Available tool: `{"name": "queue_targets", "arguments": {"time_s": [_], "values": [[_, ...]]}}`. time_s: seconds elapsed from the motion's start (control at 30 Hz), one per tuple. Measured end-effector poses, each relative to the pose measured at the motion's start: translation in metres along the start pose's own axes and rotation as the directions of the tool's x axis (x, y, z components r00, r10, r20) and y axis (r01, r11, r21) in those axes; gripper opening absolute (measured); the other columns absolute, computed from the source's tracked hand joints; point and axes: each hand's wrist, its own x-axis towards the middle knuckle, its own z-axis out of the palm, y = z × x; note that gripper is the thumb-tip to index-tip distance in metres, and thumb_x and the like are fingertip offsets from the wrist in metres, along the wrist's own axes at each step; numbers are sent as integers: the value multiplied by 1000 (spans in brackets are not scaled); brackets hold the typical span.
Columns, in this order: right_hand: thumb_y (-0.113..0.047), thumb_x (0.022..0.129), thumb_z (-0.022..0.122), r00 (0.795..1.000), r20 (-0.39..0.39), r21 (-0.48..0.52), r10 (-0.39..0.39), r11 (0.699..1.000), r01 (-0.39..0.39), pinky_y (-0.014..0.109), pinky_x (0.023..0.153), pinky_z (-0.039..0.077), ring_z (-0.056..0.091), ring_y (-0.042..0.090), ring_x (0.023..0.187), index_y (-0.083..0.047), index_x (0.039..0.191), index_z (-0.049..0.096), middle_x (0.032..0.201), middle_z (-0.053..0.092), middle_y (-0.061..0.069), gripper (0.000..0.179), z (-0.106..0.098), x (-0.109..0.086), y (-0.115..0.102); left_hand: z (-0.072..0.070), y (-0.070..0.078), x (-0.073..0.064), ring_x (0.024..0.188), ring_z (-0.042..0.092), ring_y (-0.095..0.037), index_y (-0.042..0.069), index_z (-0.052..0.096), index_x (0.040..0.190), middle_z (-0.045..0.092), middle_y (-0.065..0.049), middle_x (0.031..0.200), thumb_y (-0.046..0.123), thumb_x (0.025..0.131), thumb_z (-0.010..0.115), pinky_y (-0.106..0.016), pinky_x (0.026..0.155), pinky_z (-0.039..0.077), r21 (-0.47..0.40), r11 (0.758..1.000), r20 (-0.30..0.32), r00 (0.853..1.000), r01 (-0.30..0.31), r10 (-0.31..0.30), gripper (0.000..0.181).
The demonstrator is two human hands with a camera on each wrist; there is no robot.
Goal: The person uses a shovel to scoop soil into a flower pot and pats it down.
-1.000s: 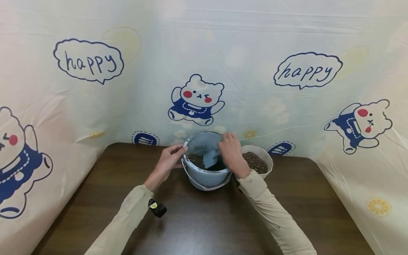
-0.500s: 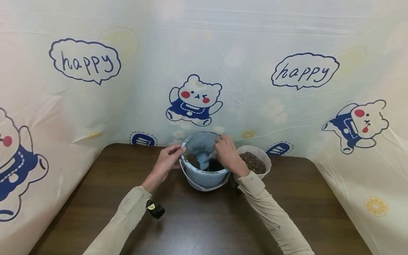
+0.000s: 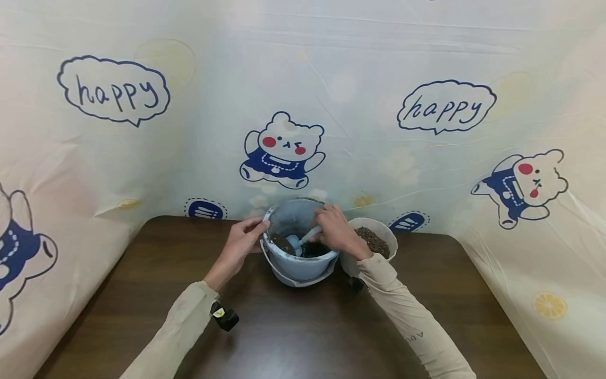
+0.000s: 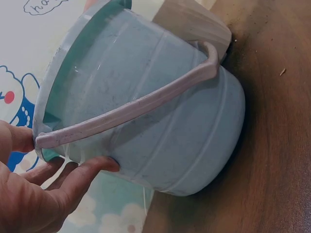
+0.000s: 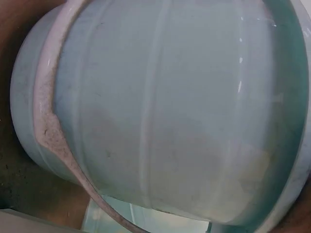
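Observation:
A pale blue plastic bucket (image 3: 298, 263) with dark soil inside stands at the table's far middle; its pale handle (image 4: 126, 114) hangs down across its side. My left hand (image 3: 240, 243) grips the bucket's left rim, thumb over the edge and fingers (image 4: 85, 170) against the outer wall. My right hand (image 3: 335, 231) reaches over the right rim and holds the light handle of a small blue trowel (image 3: 299, 242), whose blade is down in the soil. The right wrist view is filled by the bucket wall (image 5: 160, 111).
A white pot (image 3: 371, 246) filled with soil stands right beside the bucket, on its right. The brown table (image 3: 293, 326) is ringed by cartoon-bear curtains at the back and both sides. Bare tabletop lies in front of the bucket.
The trowel blade has moved left and dipped lower into the soil as my right hand shifted slightly left. My left hand stays on the rim.

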Motion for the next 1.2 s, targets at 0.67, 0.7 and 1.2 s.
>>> {"name": "queue_targets", "arguments": {"time_s": [0.67,0.7,1.2], "values": [[-24,83,89,999,-17,197,-31,980,34,47,90,44,56,27,94,-6,102,84,98,72,8,27,-19,-13,20,0,0,1,96,61,-12,0,56,148,58,-17,132,29,107,62,-27,75,63,12,999,-7,999,41,-41,51],[-24,83,90,999,-19,198,-29,980,32,47,88,44,56,27,93,-6,101,84,97,72,7,26,-20,-13,19,0,0,1,97,62,-12,0,56,148,57,-17,133,29,107,62,-28,75,63,13,999,-9,999,44,-44,51],[-14,87,86,986,-137,382,89,924,-31,35,77,37,48,21,79,-5,98,83,85,69,6,15,-24,-35,19,-3,1,-1,94,60,-10,1,55,149,59,-11,125,31,107,62,-27,78,62,16,998,-6,999,53,-53,51]]}}
